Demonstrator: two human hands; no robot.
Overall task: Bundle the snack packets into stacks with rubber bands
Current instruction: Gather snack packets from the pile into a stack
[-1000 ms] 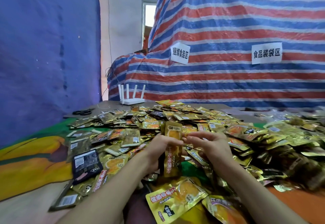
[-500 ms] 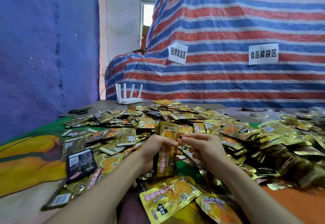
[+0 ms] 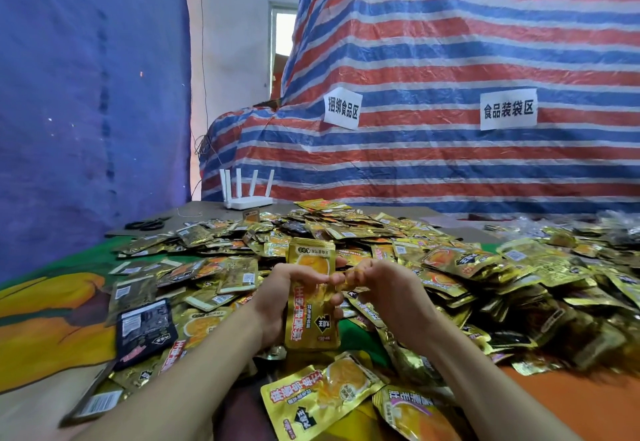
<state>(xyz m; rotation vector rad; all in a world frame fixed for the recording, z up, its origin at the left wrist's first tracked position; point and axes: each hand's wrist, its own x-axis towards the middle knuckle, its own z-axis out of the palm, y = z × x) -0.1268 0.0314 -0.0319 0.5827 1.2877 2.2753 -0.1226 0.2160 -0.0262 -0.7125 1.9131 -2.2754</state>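
Your left hand (image 3: 280, 298) is clamped around a gold foil packet stack (image 3: 310, 322): flat, glossy pouches with red lettering and an orange picture. The thumb lies across the front and the fingers sit behind. You hold the stack upright, just above the table, probably to keep the edges squared and the middle free for a band. I can't tell from the front how many pouches are in it.

Your right hand (image 3: 388, 290) is just beside it, fingers curled, with the tips meeting your left thumb at the stack's right edge. Something small and yellowish shows between those fingertips. It may be a rubber band, but I can't tell whether that hand is pinching anything.

The loose heap of gold foil snack packets (image 3: 450, 267) spreads behind and to the right of your hands, within easy reach for the next stack. A black printed packet (image 3: 145, 331) lies to the left on the green and orange table cover (image 3: 52, 336).

At the far edge stand a white four-antenna router (image 3: 247, 198) and black scissors (image 3: 149, 224), well apart from the work. Behind them is a red, white and blue striped tarpaulin (image 3: 450, 42).
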